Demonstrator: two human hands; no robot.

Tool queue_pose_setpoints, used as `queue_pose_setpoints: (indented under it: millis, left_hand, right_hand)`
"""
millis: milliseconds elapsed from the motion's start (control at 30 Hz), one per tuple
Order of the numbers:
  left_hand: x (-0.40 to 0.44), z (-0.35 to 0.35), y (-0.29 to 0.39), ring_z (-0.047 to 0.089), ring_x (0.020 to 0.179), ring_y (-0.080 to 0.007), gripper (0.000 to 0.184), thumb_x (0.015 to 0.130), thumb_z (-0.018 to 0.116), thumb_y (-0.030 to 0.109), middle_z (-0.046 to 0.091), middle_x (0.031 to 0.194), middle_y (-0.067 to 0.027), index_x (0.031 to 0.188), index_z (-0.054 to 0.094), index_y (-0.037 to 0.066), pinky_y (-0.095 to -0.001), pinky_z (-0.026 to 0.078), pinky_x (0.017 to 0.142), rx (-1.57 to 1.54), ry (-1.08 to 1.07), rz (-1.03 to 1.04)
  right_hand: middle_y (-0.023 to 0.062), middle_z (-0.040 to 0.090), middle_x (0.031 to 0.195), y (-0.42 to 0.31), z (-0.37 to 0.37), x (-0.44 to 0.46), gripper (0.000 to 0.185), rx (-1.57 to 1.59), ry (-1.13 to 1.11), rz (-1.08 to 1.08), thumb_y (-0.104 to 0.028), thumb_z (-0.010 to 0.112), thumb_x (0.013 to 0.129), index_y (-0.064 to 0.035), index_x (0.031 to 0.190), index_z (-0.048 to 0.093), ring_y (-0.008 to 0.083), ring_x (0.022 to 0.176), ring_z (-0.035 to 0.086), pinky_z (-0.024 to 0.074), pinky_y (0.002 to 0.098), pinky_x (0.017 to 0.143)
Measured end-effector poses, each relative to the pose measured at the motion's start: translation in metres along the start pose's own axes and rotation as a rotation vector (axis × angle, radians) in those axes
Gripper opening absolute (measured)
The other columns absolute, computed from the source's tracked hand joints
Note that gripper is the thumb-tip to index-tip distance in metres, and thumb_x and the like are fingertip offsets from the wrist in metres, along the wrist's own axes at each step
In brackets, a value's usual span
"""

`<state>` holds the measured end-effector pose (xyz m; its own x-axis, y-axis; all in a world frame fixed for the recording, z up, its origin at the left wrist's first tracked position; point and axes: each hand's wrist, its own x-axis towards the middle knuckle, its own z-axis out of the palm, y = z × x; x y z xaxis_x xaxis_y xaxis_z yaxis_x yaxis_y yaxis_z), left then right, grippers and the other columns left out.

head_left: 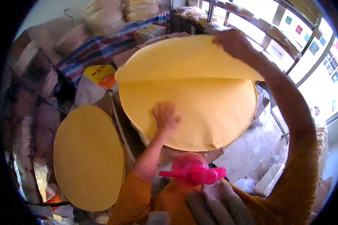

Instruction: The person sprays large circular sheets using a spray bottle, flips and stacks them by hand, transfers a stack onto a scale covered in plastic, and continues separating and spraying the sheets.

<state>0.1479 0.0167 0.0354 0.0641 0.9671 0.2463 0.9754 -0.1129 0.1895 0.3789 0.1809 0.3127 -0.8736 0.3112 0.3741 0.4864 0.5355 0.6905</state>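
A large round yellow sheet [199, 112] lies flat in front of me, slightly puckered at its near edge. Over its far half extends a second yellow layer [184, 58], its near edge raised in a curve; I cannot tell whether it is a separate sheet or a fold. My right hand [234, 44] reaches across to the far right and is closed on the rim of this upper layer. On the lower sheet, toward its left side, rests my left hand [166, 118], slightly blurred, fingers spread, holding nothing. A pink spray bottle [195, 173] is close to my body.
Left of the work surface lie more oval yellow sheets [89, 157], stacked. Behind are a yellow-and-white printed bag [101, 77], a striped cloth [94, 52], a carton [150, 33] and wrapped bundles [103, 15]. Window frames stand right; clear plastic [270, 180] lies low right.
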Motion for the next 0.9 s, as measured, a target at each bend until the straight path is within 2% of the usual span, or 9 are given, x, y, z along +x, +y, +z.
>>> queue_pose_setpoints:
  millis: [67,200,300,333,400,533,733,800,900]
  left_hand:
    - [-0.001,0.004,-0.001,0.008,0.126,-0.0392,0.063,0.077,0.045,0.051,0.02,0.138,-0.0091,0.128,0.033,0.016,-0.0621,0.004,0.095,-0.007,0.016,0.001]
    - [-0.004,0.0,0.0,0.008,0.126,-0.0393,0.064,0.077,0.046,0.051,0.019,0.137,-0.0102,0.129,0.031,0.016,-0.0627,0.001,0.094,-0.025,0.009,0.001]
    - [0.003,0.0,-0.003,0.017,0.125,-0.0366,0.061,0.074,0.051,0.046,0.031,0.132,-0.0102,0.124,0.038,0.013,-0.0614,0.009,0.095,-0.072,0.028,-0.024]
    - [0.01,0.0,-0.007,0.017,0.124,-0.0365,0.063,0.073,0.052,0.045,0.031,0.131,-0.012,0.124,0.037,0.011,-0.0597,0.01,0.096,-0.171,0.027,-0.076]
    - [0.022,0.004,-0.018,0.019,0.124,-0.0363,0.066,0.072,0.055,0.042,0.031,0.131,-0.0157,0.124,0.035,0.006,-0.0561,0.012,0.098,-0.372,0.024,-0.179]
    - [0.035,0.031,-0.054,0.023,0.122,-0.0367,0.068,0.071,0.056,0.036,0.029,0.128,-0.0241,0.121,0.033,-0.003,-0.0478,0.016,0.1,-0.418,0.257,-0.306]
    - [0.023,0.027,-0.068,0.024,0.121,-0.0386,0.064,0.071,0.052,0.029,0.029,0.127,-0.0263,0.121,0.032,-0.006,-0.0478,0.016,0.1,-0.126,0.365,-0.291]
    - [0.023,0.015,-0.06,0.023,0.121,-0.0392,0.063,0.071,0.051,0.028,0.029,0.127,-0.0262,0.121,0.032,-0.006,-0.0488,0.016,0.1,-0.11,0.362,-0.337]
    - [0.019,0.011,-0.058,0.024,0.121,-0.0391,0.062,0.072,0.049,0.028,0.029,0.128,-0.0254,0.121,0.032,-0.006,-0.0498,0.016,0.099,-0.05,0.367,-0.292]
  right_hand:
    - [0.0056,0.06,0.089,0.051,-0.017,0.028,0.019,0.001,0.195,0.163,-0.018,0.057,0.072,-0.0108,0.09,0.057,0.0254,0.081,0.057,0.0468,0.0394,0.071]
    - [0.0074,0.055,0.062,0.063,-0.19,0.075,0.014,0.202,0.415,0.724,-0.019,0.048,0.077,-0.0073,0.076,0.055,0.0235,0.056,0.056,0.0458,0.0345,0.052]
    - [0.0072,0.055,0.058,0.068,-0.197,0.071,0.014,-0.41,0.45,0.073,-0.019,0.049,0.076,-0.0071,0.072,0.056,0.0254,0.055,0.056,0.0453,0.0357,0.054]
    - [0.0088,0.053,0.057,0.043,-0.199,0.065,0.011,0.119,0.452,0.259,-0.017,0.052,0.072,-0.0076,0.07,0.056,0.0271,0.054,0.054,0.0441,0.0364,0.053]
    - [0.0078,0.056,0.105,0.047,-0.149,0.053,0.041,0.063,0.379,0.221,-0.021,0.066,0.072,-0.0049,0.107,0.052,0.0194,0.075,0.059,0.0477,0.0281,0.066]
    - [0.0189,0.052,0.109,0.011,-0.103,0.055,0.064,0.29,0.187,0.414,-0.044,0.06,0.071,-0.0046,0.118,0.042,0.0304,0.101,0.051,0.041,0.0387,0.087]
    - [0.0191,0.043,0.12,-0.036,-0.03,0.078,0.084,0.555,-0.265,0.43,-0.048,0.069,0.06,-0.0005,0.122,0.037,0.0311,0.112,0.042,0.0314,0.0381,0.095]
    - [0.0207,0.042,0.121,-0.053,-0.029,0.087,0.086,0.935,-0.251,0.365,-0.05,0.069,0.059,0.0003,0.122,0.037,0.0299,0.114,0.04,0.0302,0.0368,0.096]
    - [0.0221,0.041,0.121,-0.079,0.07,0.091,0.085,0.722,-0.372,0.409,-0.056,0.062,0.063,0.0018,0.12,0.038,0.0302,0.115,0.039,0.0298,0.0365,0.097]
